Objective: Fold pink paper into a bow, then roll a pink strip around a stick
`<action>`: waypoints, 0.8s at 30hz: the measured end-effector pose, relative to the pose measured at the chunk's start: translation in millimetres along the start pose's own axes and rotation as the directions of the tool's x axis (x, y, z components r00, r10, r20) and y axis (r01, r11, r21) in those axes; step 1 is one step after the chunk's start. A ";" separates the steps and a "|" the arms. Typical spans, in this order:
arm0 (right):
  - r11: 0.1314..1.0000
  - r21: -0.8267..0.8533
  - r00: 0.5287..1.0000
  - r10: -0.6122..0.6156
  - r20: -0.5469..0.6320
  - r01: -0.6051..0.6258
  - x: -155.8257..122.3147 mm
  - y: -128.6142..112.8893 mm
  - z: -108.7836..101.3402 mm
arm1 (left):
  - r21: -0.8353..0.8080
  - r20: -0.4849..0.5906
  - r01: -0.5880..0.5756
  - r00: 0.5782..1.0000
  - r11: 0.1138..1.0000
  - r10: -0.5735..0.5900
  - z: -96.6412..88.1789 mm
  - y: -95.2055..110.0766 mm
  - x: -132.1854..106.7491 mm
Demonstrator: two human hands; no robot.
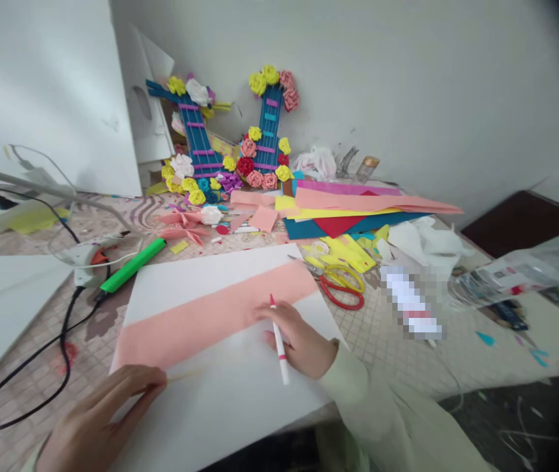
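Observation:
A long pink paper strip [210, 318] lies slantwise across a white sheet [225, 393] in front of me. My right hand [299, 341] is closed round a white pen with a red tip [279, 344], and its fingers rest on the strip's right part. My left hand [97, 413] lies flat at the sheet's lower left corner, fingers stretched out, touching the strip's left end and what looks like a thin pale stick [185, 375].
Red and yellow scissors [341, 285] lie right of the sheet. A green marker [132, 265], a glue gun [90, 259] and black cable [38, 357] sit left. Stacked coloured papers [352, 210] and flower-covered blue craft pieces [267, 131] stand behind.

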State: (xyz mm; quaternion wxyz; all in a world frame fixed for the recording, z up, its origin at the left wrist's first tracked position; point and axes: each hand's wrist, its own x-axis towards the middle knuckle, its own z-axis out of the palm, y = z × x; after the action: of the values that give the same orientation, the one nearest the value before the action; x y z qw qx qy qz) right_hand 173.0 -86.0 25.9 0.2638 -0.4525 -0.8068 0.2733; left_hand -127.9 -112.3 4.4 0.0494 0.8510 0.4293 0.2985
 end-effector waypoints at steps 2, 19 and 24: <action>0.998 0.052 0.999 -0.026 -0.023 0.027 3.8 -3.8 1.5 | -0.039 0.065 -0.015 0.998 0.999 0.017 -0.4 6.2 7.8; 0.968 -0.240 0.993 0.047 -0.112 -0.073 -23.5 34.8 -21.8 | 0.001 0.168 -0.185 0.969 0.983 0.182 36.9 33.9 65.2; 0.969 -0.237 0.962 0.004 -0.272 -0.071 -33.3 35.0 -21.4 | 0.095 0.341 -0.228 0.922 0.969 0.184 31.1 27.0 80.5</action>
State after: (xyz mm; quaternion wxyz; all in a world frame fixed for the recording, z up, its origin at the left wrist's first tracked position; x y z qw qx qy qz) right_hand 222.9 -95.3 11.4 0.3081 -0.5299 -0.7820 0.1128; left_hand -55.4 -62.7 25.7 0.0322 0.9307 0.3418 0.1263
